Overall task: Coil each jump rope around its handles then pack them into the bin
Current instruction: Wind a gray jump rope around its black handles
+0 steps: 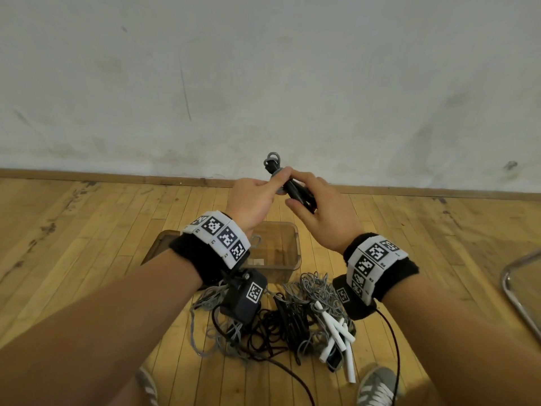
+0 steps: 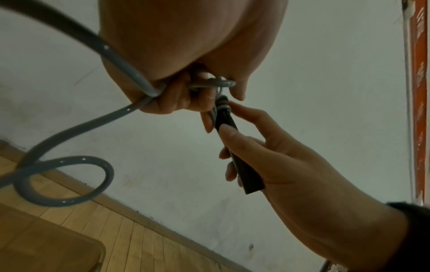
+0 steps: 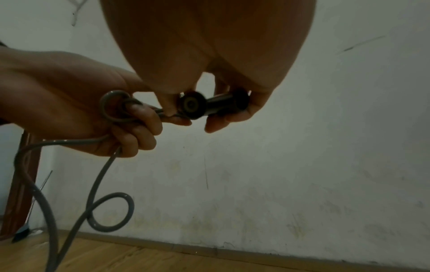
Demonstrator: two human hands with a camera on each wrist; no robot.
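My right hand (image 1: 316,206) holds a pair of black handles (image 1: 295,190) up over the bin, fingers curled round them (image 2: 242,162). My left hand (image 1: 257,197) pinches the grey rope (image 2: 209,85) close to the handles' top and grips it in the palm. Grey loops (image 1: 272,159) stick out above the handles. The rest of the grey rope (image 2: 69,132) hangs down in a curl (image 3: 109,211). The clear plastic bin (image 1: 295,253) stands on the floor under my hands; my left wrist hides part of it.
A tangled heap of grey and black ropes (image 1: 281,320) with white handles (image 1: 336,332) lies on the wooden floor in front of my shoes (image 1: 377,385). A metal chair frame (image 1: 518,291) is at the right edge. A white wall (image 1: 263,83) rises behind.
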